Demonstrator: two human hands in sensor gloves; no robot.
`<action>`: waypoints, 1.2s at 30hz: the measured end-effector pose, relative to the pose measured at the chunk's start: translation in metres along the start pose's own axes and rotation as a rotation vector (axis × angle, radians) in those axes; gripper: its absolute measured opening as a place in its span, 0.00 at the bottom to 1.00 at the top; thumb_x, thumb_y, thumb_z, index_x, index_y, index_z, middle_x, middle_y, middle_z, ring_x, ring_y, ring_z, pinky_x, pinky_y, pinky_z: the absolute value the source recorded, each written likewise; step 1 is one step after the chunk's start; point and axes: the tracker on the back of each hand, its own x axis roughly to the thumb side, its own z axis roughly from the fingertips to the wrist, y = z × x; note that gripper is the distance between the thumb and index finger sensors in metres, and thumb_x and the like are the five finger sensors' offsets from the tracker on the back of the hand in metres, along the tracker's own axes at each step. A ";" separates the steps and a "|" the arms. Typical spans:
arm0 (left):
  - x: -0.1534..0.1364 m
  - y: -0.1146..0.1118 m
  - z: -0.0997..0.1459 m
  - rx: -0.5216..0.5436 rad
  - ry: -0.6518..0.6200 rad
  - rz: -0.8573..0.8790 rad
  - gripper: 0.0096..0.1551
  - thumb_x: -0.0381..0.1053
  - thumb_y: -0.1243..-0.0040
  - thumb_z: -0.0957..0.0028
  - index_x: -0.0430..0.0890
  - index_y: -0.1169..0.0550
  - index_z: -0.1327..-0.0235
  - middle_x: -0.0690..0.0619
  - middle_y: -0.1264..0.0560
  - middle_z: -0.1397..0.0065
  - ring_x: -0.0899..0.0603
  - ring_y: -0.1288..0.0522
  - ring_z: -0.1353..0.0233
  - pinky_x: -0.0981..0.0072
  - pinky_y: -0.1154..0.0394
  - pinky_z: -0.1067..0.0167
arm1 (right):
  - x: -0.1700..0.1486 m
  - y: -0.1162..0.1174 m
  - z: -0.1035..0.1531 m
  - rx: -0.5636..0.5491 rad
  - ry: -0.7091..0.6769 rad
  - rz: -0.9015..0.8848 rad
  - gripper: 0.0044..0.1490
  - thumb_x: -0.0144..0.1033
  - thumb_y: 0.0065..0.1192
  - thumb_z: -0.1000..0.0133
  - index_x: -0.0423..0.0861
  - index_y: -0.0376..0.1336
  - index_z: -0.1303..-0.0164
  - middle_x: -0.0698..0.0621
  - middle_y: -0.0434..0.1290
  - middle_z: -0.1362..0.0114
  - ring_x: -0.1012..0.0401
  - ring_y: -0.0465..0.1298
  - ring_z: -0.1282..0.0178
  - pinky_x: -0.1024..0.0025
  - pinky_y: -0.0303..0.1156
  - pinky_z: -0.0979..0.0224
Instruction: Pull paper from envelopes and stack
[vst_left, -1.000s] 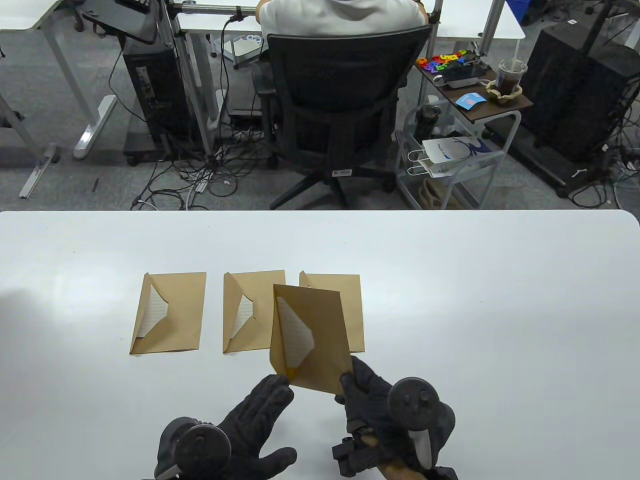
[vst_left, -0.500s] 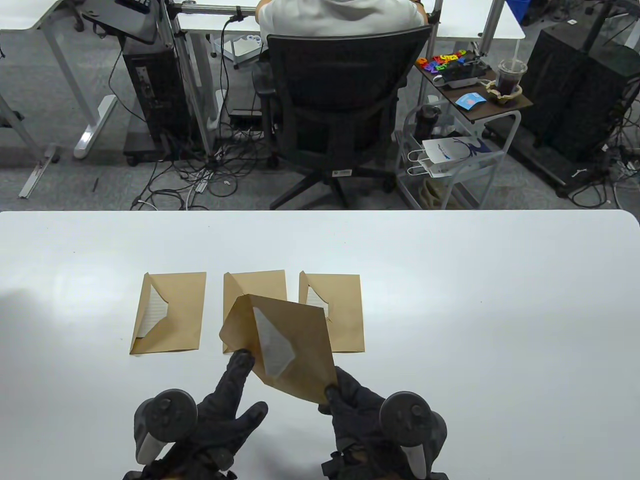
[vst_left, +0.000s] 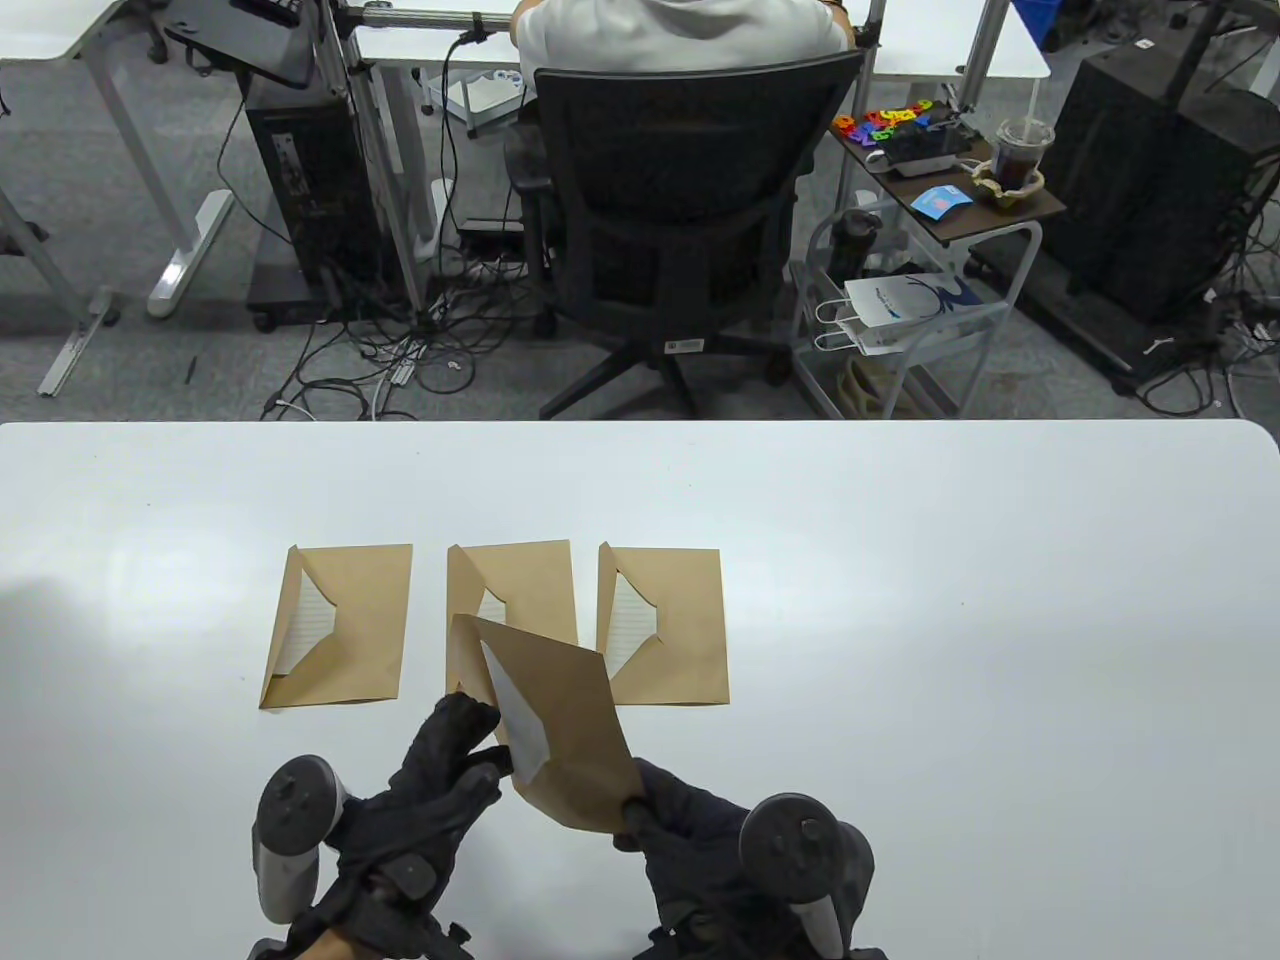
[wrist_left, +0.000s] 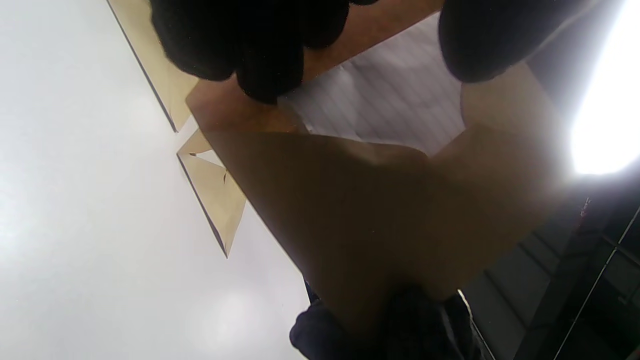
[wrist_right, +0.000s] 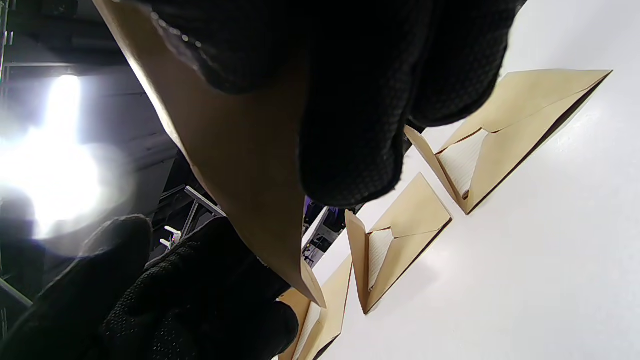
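Both gloved hands raised together, left hand (vst_left: 440, 780) fingers curled, right hand (vst_left: 690, 830) pinching.

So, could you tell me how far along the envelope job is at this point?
Nothing looks done: no paper is out or stacked. In hand: the right hand holds the lifted envelope while the left hand reaches its lined paper. Left: three envelopes on the table, paper inside.

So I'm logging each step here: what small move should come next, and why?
Probably the left hand should pull the paper out of the raised envelope. Its fingertips already lie at the exposed lined sheet, the right hand grips the envelope's lower corner, and no paper is out yet.
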 end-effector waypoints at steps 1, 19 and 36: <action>0.000 0.001 0.000 0.008 0.007 0.001 0.54 0.65 0.38 0.47 0.45 0.50 0.19 0.47 0.41 0.18 0.36 0.25 0.25 0.41 0.27 0.31 | 0.000 0.000 0.000 -0.002 -0.005 0.012 0.26 0.37 0.69 0.56 0.55 0.73 0.46 0.52 0.86 0.48 0.59 0.90 0.57 0.53 0.81 0.41; 0.005 0.013 0.005 0.121 0.037 -0.174 0.25 0.57 0.33 0.47 0.49 0.21 0.39 0.54 0.17 0.44 0.45 0.11 0.48 0.46 0.18 0.44 | 0.006 0.007 0.006 -0.032 -0.029 0.144 0.26 0.39 0.70 0.55 0.52 0.73 0.44 0.51 0.86 0.48 0.59 0.91 0.58 0.53 0.82 0.42; 0.007 0.047 0.011 0.185 0.106 -0.273 0.24 0.57 0.31 0.49 0.46 0.16 0.44 0.52 0.14 0.50 0.45 0.09 0.56 0.47 0.15 0.51 | -0.005 -0.046 0.002 -0.215 0.130 0.065 0.26 0.38 0.70 0.54 0.50 0.73 0.44 0.49 0.87 0.49 0.58 0.91 0.60 0.53 0.82 0.44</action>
